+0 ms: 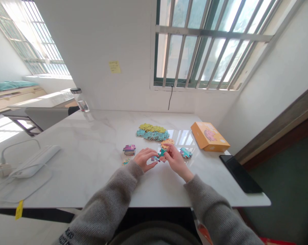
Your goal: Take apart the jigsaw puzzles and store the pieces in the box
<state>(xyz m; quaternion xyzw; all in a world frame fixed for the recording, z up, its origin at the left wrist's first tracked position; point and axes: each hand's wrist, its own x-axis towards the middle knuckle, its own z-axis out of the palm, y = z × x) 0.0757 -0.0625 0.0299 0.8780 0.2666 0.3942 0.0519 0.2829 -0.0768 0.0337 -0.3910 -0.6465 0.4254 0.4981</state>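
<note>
My right hand (176, 160) pinches a teal jigsaw puzzle piece (162, 152) between its thumb and fingers. Just left of it, my left hand (145, 159) curves with thumb and forefinger apart, close to a few purple and blue pieces lying under the fingers; these are partly hidden. Orange pieces (167, 143) lie directly behind my right hand. A small pile of teal pieces (185, 152) is to its right. Beyond my left hand stands a stack of purple pieces (129, 149), with a small multicoloured piece (126, 162) nearer my wrist.
Rows of yellow-green pieces (152, 128) and light blue pieces (156, 136) lie farther back. An orange box (210, 136) and a black tablet-like slab (240, 173) are at the right. A white power strip (37, 162) with cables lies left; a bottle (80, 100) stands behind.
</note>
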